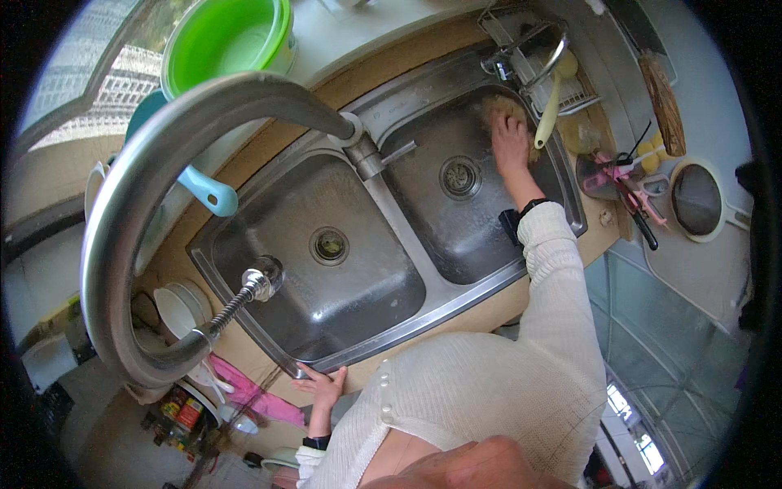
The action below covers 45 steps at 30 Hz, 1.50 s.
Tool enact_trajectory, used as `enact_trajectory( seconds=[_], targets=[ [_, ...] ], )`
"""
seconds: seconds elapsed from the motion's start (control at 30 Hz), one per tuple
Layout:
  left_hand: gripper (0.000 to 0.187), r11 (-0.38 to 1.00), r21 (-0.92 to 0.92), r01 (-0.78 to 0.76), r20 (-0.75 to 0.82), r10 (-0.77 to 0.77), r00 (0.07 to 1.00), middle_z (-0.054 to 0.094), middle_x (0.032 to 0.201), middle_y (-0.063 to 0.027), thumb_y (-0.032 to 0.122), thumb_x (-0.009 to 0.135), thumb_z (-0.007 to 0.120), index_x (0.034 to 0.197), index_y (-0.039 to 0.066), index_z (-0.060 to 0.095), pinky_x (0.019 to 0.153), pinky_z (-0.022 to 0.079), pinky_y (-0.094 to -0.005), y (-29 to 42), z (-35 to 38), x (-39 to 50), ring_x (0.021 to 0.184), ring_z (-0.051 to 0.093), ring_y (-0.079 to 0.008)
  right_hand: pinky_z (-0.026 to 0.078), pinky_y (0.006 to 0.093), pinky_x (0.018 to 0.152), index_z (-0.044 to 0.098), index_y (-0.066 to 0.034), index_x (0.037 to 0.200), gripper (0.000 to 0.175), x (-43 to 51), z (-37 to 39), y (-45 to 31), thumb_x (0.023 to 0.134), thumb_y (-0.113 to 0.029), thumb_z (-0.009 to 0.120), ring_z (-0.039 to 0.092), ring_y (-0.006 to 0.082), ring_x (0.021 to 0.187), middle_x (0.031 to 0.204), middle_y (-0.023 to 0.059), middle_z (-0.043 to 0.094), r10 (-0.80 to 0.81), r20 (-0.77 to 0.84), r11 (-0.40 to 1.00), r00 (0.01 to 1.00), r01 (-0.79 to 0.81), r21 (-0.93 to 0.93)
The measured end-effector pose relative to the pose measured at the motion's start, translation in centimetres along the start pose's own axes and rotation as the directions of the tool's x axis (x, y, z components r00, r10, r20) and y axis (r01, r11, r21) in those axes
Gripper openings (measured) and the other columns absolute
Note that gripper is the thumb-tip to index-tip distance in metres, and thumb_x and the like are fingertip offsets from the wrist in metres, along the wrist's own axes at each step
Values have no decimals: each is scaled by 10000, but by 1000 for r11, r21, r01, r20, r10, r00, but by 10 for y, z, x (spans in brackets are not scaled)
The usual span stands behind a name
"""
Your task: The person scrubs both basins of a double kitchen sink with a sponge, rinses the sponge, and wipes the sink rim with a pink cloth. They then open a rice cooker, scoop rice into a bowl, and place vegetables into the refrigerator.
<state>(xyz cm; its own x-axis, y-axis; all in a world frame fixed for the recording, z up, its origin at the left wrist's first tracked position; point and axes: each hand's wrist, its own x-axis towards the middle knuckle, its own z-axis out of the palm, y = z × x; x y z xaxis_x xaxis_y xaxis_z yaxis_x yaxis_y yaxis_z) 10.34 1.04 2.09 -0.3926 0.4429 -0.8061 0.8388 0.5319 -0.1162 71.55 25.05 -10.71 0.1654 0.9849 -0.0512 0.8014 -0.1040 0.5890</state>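
At the back right of the right sink basin (427, 238), my right hand (511, 142) presses a tan fibrous scrubber (504, 105) against the steel wall. Its fingers cover part of the scrubber. My left hand (324, 386) rests with spread fingers on the front rim of the left sink basin (360, 287), holding nothing. Between the basins stands a large arched steel faucet (116, 202). Its spray head (266, 278) hangs over the left basin. Drains with strainers show in the left (330, 246) and right (460, 177) floors.
A yellow-handled brush (548, 119) leans from a wire rack (571, 101) close to my right hand. Scissors (635, 195) and a strainer (697, 198) lie to the right. Left of the sink are white bowls (180, 305), a pink cloth (256, 394) and a blue handle (208, 191). Green basins (226, 46) stand behind.
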Motion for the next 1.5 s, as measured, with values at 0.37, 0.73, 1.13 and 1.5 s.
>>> enact_trajectory(
  seconds=[0.37,0.73,1.13,1.5],
  targets=[
    [1297,1000,-2,-8,-3,8,1000,-253,1233,-541,598,714,667,1357,0,-287,997,-141,-647,6,-2,-4,1231,-246,-616,341,359,917,646,-147,1140,340,-85,5,15,835,-219,512,397,189,1141,1294,-10,448,-338,408,922,848,386,-38],
    [1278,997,-54,-54,-55,51,997,-231,1258,-532,604,704,677,1398,42,-238,1007,-116,-653,9,-5,-11,1249,-226,-608,348,365,903,684,-128,1053,300,-12,-31,41,813,-182,512,409,207,1147,1327,22,447,-373,161,899,914,399,-181],
    [1280,992,-113,-50,-190,28,981,-259,1330,-452,572,679,726,1410,193,-254,912,129,-771,0,17,-5,1266,-197,-604,485,411,804,658,-36,1012,455,-137,-40,-22,845,-440,535,622,322,950,1054,172,645,-768,507,510,392,-103,854],
    [1277,997,-77,-4,-104,-4,995,-228,1331,-468,560,690,716,1403,167,-269,995,85,-701,10,3,-10,1272,-173,-609,266,418,1055,622,-174,1171,357,-98,2,40,862,-243,456,399,216,1203,1271,36,494,-578,526,764,623,639,83]
  ],
)
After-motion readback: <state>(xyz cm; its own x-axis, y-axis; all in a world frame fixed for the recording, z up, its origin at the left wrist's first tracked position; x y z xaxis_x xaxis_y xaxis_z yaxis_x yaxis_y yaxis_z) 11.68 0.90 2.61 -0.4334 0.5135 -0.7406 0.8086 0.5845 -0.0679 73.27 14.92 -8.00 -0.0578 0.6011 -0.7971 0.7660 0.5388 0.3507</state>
